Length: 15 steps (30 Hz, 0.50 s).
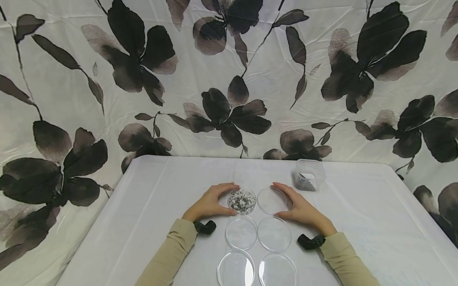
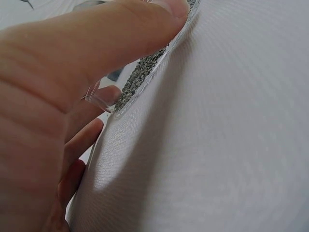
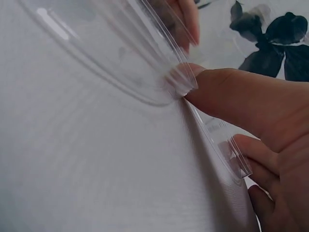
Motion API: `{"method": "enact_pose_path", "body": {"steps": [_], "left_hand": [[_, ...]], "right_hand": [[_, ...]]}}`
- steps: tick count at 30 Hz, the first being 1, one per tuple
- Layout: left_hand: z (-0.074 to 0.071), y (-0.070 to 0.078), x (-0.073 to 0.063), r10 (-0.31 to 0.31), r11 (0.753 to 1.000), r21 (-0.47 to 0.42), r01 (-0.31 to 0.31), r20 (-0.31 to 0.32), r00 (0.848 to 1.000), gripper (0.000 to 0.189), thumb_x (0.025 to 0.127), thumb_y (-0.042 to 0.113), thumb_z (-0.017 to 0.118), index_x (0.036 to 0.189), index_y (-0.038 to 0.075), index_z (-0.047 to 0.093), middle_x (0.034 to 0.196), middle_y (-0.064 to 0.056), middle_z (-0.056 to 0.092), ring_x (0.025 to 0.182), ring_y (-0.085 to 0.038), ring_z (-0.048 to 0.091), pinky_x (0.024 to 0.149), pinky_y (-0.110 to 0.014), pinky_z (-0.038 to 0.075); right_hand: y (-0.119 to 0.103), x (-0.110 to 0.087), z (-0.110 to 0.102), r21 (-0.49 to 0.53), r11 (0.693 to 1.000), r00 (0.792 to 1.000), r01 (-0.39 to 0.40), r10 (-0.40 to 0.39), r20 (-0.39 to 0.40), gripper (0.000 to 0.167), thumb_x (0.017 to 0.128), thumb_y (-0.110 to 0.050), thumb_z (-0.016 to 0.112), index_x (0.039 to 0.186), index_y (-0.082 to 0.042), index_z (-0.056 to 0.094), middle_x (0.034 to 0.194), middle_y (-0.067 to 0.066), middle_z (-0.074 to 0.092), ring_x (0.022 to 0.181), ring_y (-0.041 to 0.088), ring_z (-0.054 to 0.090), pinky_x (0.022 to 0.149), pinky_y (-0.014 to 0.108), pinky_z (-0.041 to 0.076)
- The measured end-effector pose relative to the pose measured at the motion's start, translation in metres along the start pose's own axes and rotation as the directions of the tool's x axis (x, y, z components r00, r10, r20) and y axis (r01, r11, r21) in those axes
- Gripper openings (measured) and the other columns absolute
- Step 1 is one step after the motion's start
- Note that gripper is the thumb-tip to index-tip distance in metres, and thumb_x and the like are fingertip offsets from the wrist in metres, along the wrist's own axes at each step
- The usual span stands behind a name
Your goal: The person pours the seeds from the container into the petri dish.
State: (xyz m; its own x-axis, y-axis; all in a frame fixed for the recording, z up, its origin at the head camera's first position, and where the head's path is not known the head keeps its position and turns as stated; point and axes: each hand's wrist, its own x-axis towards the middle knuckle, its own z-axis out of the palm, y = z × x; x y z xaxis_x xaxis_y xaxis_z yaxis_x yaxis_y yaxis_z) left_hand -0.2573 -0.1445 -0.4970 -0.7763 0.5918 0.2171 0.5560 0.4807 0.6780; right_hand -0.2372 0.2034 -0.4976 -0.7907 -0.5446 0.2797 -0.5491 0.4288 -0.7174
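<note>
Side by side at the far end of two columns of round clear petri dishes are a dish of dark and pale grains (image 1: 242, 201) and an empty-looking dish (image 1: 272, 201). My left hand (image 1: 213, 201) holds the grain dish by its outer rim, thumb on the near side and fingers on the far side. In the left wrist view, the grains (image 2: 142, 72) lie as grey-green bits along the dish's wall. My right hand (image 1: 301, 206) holds the empty-looking dish from its right side, thumb near and fingers far. The right wrist view shows its thumb (image 3: 227, 94) at a clear rim.
Nearer me stand a middle-left dish (image 1: 241, 233), a middle-right dish (image 1: 274, 234), a front-left dish (image 1: 236, 268) and a front-right dish (image 1: 278, 271). A clear plastic tub (image 1: 318, 174) with dark contents stands behind my right hand. Floral cloth (image 1: 250, 59) hangs behind the white table (image 1: 143, 238).
</note>
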Motion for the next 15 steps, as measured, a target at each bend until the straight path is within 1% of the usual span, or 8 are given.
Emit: {"method": "enact_pose_path", "body": {"steps": [5,9,11,15], "left_hand": [[0.0000,-0.0014,-0.0006,-0.010,1.000,0.004,0.010,-0.003,1.000,0.082,0.070,0.044,0.088,0.142,0.021,0.055,0.147,-0.001,0.050,0.138,-0.023,0.042,0.115,-0.051,0.029],[-0.0003,-0.0010,-0.0011,-0.018,1.000,0.012,0.018,-0.005,1.000,0.082,0.070,0.044,0.088,0.142,0.022,0.055,0.147,0.000,0.050,0.138,-0.023,0.042,0.115,-0.051,0.029],[-0.0004,0.0000,-0.0015,-0.016,1.000,0.008,0.016,-0.006,1.000,0.082,0.070,0.044,0.088,0.142,0.022,0.055,0.147,0.000,0.050,0.138,-0.023,0.042,0.115,-0.051,0.028],[0.0000,0.0010,-0.0021,-0.003,1.000,0.002,0.003,-0.007,1.000,0.082,0.070,0.044,0.088,0.142,0.021,0.055,0.147,0.000,0.051,0.137,-0.023,0.043,0.115,-0.051,0.029]], "right_hand": [[-0.0027,0.0013,-0.0019,0.014,1.000,1.000,0.007,-0.007,-0.003,0.096,0.071,-0.019,0.090,0.150,-0.003,0.038,0.147,0.009,0.050,0.140,0.028,0.037,0.113,0.012,0.020],[-0.0043,0.0025,-0.0046,0.027,1.000,1.000,0.004,-0.004,0.016,0.096,0.071,-0.019,0.090,0.150,-0.003,0.038,0.146,0.010,0.051,0.140,0.028,0.037,0.112,0.011,0.020],[-0.0045,0.0031,-0.0058,0.046,0.999,1.000,-0.006,0.004,0.030,0.096,0.071,-0.017,0.090,0.150,-0.003,0.038,0.146,0.009,0.051,0.140,0.026,0.037,0.111,0.010,0.020],[-0.0025,0.0040,-0.0069,0.072,0.997,0.999,0.002,-0.005,0.043,0.095,0.071,-0.014,0.090,0.149,0.000,0.037,0.144,0.011,0.052,0.139,0.028,0.039,0.110,0.010,0.022]]}}
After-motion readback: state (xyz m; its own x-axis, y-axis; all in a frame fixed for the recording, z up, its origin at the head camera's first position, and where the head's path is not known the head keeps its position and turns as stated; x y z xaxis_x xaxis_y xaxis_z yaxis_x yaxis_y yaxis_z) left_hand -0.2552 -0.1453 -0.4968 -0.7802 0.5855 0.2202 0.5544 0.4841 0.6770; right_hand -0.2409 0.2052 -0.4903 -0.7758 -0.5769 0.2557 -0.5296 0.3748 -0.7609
